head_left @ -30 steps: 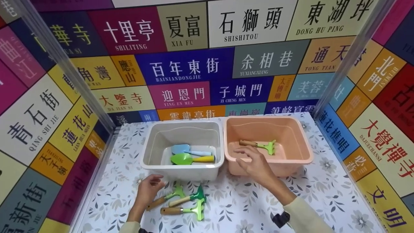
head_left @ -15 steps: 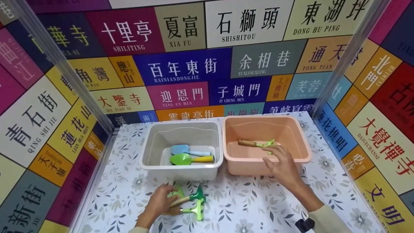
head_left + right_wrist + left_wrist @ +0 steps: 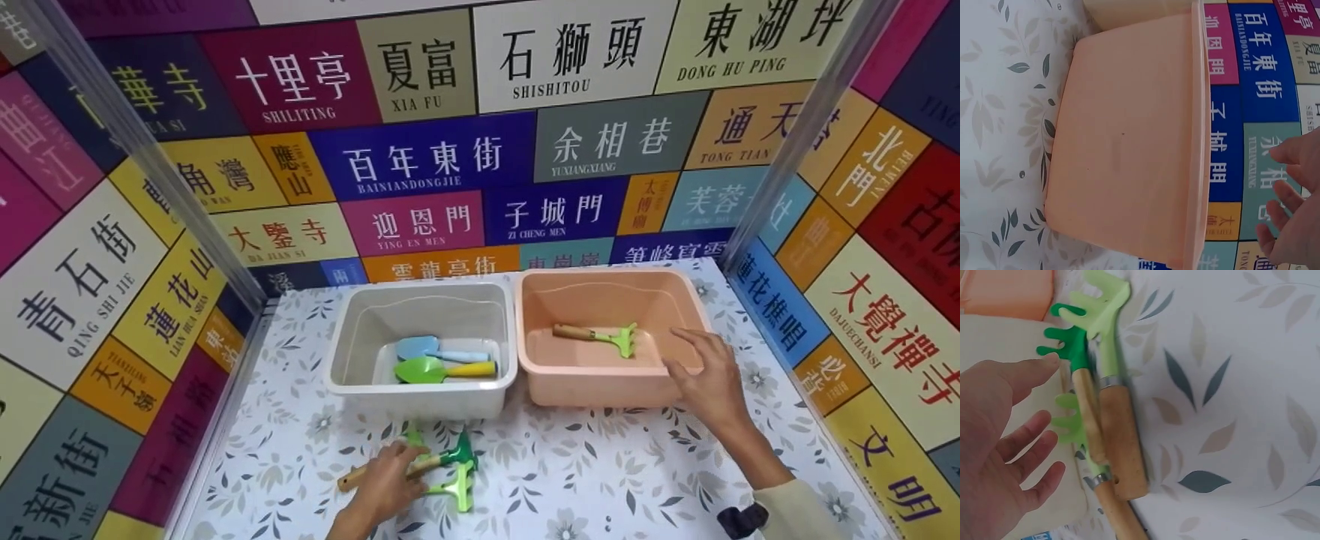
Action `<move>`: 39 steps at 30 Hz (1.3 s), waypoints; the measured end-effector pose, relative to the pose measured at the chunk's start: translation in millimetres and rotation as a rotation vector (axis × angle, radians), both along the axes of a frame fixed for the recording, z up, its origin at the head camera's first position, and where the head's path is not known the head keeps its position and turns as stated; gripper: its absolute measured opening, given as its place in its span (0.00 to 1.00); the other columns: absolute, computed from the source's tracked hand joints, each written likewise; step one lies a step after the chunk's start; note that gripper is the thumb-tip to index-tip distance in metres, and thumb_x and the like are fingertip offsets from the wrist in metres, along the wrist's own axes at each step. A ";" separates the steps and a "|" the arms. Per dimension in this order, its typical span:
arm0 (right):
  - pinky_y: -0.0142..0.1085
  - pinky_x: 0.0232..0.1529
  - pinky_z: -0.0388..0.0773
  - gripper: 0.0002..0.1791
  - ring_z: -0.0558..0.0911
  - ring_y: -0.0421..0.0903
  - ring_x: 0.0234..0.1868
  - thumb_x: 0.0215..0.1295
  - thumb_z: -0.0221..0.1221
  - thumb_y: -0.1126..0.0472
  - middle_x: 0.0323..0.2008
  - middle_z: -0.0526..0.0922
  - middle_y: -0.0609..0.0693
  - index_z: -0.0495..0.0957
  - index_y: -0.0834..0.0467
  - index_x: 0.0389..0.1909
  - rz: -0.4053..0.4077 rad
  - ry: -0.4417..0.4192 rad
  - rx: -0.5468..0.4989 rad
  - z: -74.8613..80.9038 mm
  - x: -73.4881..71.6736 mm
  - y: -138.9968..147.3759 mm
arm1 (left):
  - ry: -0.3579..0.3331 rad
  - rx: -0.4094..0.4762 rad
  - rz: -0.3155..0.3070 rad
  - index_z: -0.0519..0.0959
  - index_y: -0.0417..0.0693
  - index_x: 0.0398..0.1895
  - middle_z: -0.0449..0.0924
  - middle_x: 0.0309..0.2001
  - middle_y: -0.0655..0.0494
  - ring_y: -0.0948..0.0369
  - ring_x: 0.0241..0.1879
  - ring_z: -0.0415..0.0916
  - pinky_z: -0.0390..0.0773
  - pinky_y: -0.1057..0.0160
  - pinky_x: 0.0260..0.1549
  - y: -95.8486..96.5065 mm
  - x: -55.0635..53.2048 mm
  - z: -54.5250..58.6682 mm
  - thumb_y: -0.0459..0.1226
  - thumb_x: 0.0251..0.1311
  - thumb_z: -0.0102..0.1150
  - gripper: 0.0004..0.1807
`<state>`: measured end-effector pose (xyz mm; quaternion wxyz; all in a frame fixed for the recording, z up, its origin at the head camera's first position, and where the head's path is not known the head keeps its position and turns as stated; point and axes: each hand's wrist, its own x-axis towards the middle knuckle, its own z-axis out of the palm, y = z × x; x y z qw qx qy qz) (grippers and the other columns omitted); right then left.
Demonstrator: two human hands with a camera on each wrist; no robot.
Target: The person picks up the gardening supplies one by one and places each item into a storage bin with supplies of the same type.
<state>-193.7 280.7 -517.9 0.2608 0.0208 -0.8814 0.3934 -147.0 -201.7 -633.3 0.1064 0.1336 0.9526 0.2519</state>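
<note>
Three small hand rakes lie close together on the table in front of the bins. One has a dark green head [image 3: 1075,346]; a light green rake [image 3: 459,487] lies nearest the front. Another light green rake [image 3: 1069,419] lies at the back, partly covered in the head view. My left hand [image 3: 390,480] hovers over their wooden handles, fingers loosely bent and apart from them in the left wrist view. My right hand [image 3: 711,379] is at the right front corner of the peach bin [image 3: 600,386], fingers relaxed with nothing in them; contact with the rim cannot be told.
The grey-white bin [image 3: 420,401] stands left of the peach one, holding a blue trowel [image 3: 420,347] and a green trowel with yellow handle [image 3: 424,370]. Inside the peach bin lies a light green rake [image 3: 621,340]. Sign-covered walls [image 3: 420,157] enclose the table [image 3: 570,465].
My left hand has moved right and forward, then down over the rakes. My right hand has gone from above the peach bin's left part to its right corner.
</note>
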 end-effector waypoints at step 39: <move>0.53 0.68 0.72 0.42 0.66 0.67 0.71 0.66 0.58 0.65 0.74 0.58 0.71 0.49 0.65 0.78 -0.143 -0.686 -0.322 -16.1 -31.3 71.0 | 0.082 -0.279 -0.055 0.84 0.51 0.39 0.75 0.35 0.52 0.48 0.40 0.73 0.71 0.34 0.50 10.0 10.7 -36.5 0.35 0.61 0.64 0.04</move>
